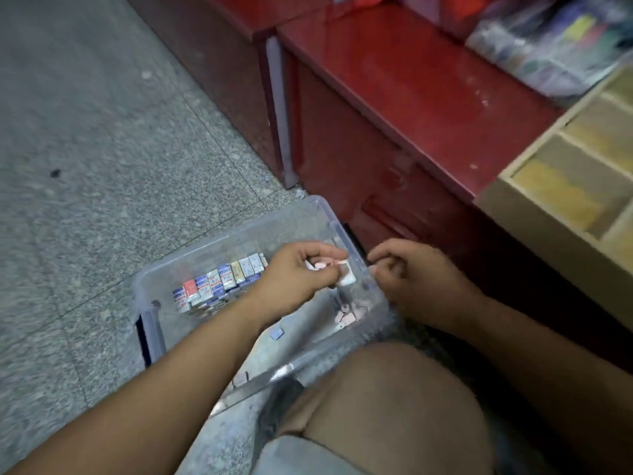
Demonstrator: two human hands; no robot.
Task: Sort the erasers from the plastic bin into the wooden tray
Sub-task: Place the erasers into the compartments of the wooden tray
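Note:
A clear plastic bin (239, 234) sits on the floor in front of me. Inside it a row of wrapped erasers (219, 281) lies at the left, and loose pink erasers (346, 315) and a blue one (276, 333) lie nearer to me. My left hand (298, 272) hovers over the bin and grips a few small erasers (342, 272), pink and white. My right hand (414, 272) is at the bin's right rim with curled fingers; whether it holds anything is hidden. The wooden tray (513, 197) with divided compartments stands on the red cabinet at the right.
A red cabinet (411, 97) runs along the right, with plastic-wrapped stationery (555, 39) on top at the back. Grey speckled floor (85, 149) spreads to the left. My bare knee (394, 406) is bent just below the bin.

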